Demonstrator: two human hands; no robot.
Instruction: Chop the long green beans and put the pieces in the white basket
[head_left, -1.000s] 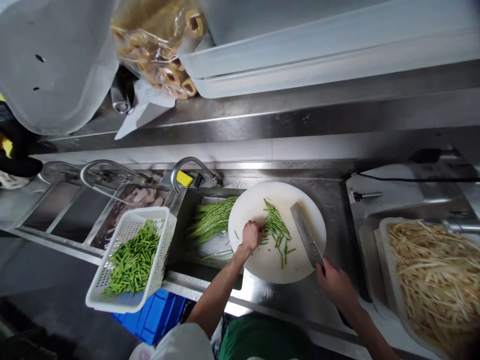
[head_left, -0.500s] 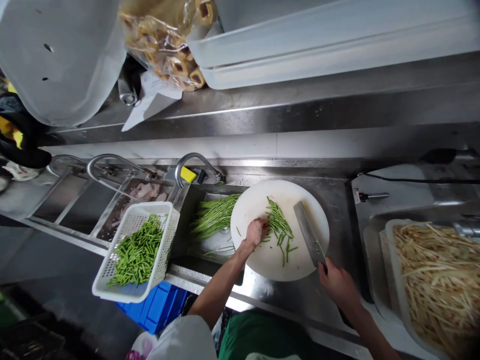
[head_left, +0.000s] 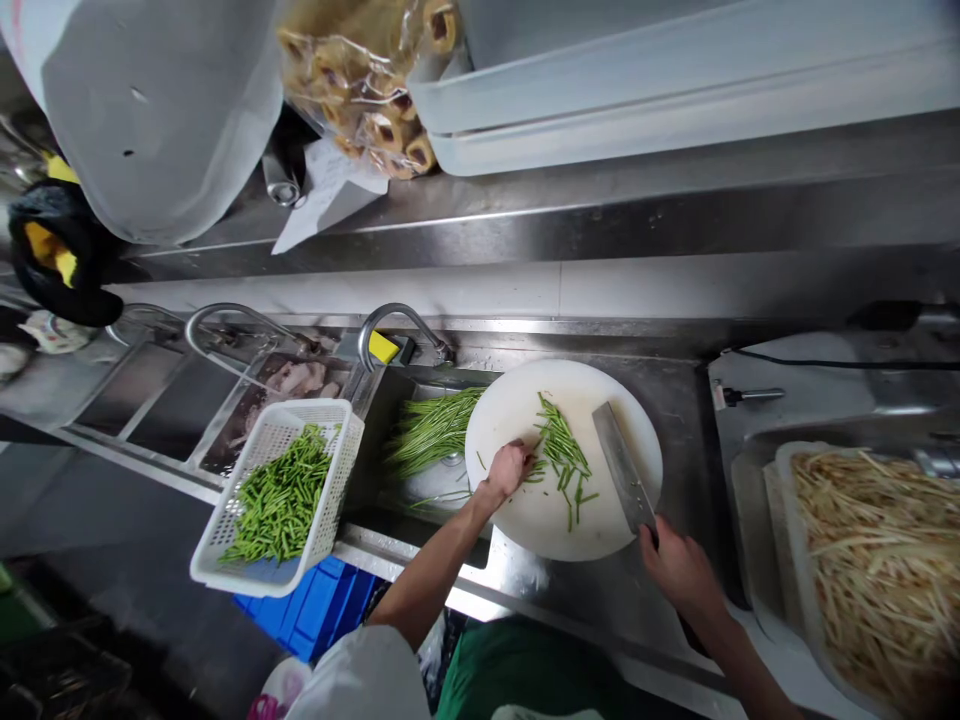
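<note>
Mid-chop: our left hand [head_left: 508, 468] bunched on green stems [head_left: 559, 455] at centre of round cutting board [head_left: 525, 515]. Right hand [head_left: 679, 570] clamped on cleaver [head_left: 621, 470], blade flat beside stems. Next, we judge: lift blade, align over stems.

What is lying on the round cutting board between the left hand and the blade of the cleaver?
In the head view, cut green stems lie between the left hand and the cleaver held by the right hand.

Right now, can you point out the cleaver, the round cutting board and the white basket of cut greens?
cleaver [head_left: 619, 463], head view, on the flat of the blade.
round cutting board [head_left: 517, 404], head view, on a bare patch near its far rim.
white basket [head_left: 341, 490], head view, on its right wall.
</note>
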